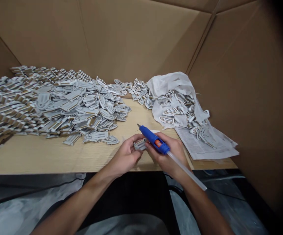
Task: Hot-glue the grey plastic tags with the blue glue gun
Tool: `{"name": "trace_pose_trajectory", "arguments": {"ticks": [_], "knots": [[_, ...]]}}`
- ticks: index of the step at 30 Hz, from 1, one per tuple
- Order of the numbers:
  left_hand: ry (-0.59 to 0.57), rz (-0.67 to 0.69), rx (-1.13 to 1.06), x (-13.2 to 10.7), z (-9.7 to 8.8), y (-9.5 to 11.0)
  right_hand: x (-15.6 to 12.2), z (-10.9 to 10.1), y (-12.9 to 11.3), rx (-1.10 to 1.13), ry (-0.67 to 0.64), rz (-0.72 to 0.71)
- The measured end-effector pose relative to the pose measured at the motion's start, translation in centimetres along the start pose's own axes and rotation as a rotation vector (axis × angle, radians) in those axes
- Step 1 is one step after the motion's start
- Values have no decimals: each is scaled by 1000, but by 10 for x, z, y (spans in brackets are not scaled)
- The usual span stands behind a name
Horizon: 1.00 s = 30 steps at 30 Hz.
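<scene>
Near the table's front edge, my left hand [128, 155] pinches a small grey slotted plate [140, 145] between thumb and fingers. My right hand [169, 153] is closed around a blue hot glue gun [153, 139], its tip pointing up and to the left. From the back of the gun a long clear glue stick [187, 171] sticks out over my right forearm. The fingertips of my right hand come close to the grey plate; whether they touch it I cannot tell. A large heap of similar grey plates [82, 101] lies beyond my left hand.
Neatly stacked rows of plates [6, 104] fill the table's left side. At the right, more plates lie in crumpled white paper [172, 80], beside newspaper sheets [197, 145]. Cardboard walls [136, 39] enclose the wooden table [50, 156] at the back and sides. Dark cables hang below.
</scene>
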<state>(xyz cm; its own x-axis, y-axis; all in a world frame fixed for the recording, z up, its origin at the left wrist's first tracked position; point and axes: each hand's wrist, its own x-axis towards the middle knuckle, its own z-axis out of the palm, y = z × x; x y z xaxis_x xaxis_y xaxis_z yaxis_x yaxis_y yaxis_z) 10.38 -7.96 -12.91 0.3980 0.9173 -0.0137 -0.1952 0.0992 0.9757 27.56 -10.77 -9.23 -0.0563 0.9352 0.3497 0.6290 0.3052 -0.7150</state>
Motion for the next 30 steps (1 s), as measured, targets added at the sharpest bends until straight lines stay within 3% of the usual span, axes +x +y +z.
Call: {"name": "trace_pose_trajectory", "arguments": {"ticks": [10, 15, 20, 22, 30], "knots": [[27, 49, -31, 3, 2, 4, 0, 17, 10, -61, 136, -175], [20, 117, -100, 3, 6, 6, 0, 17, 10, -64, 261, -17], [-98, 44, -116, 3, 9, 3, -1, 13, 3, 139, 339, 118], [-91, 18, -160, 4, 9, 1, 0, 9, 2, 185, 297, 105], [122, 25, -297, 5, 7, 1, 3, -19, 21, 40, -119, -50]]}}
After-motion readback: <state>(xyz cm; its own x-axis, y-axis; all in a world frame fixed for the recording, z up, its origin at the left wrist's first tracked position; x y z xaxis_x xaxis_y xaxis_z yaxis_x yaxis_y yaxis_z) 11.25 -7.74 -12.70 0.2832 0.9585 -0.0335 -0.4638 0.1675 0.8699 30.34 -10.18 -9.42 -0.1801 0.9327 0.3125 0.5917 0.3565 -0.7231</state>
